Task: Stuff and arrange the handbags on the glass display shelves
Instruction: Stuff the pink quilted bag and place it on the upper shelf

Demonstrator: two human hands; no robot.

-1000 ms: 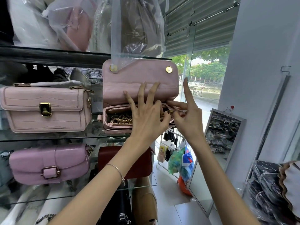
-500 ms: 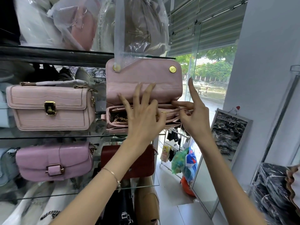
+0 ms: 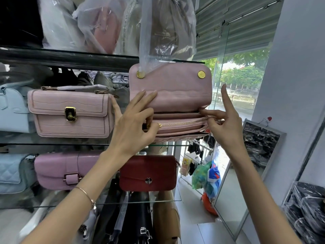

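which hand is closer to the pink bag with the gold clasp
Left. The left hand sits just beside the clasp bag, pinching the zip of the open pink bag; the right hand pinches the far end of that zip.

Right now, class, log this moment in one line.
pink bag: on glass shelf, flap up | zipper: looks shut | left hand: pinches zipper's left end | right hand: pinches bag's right end
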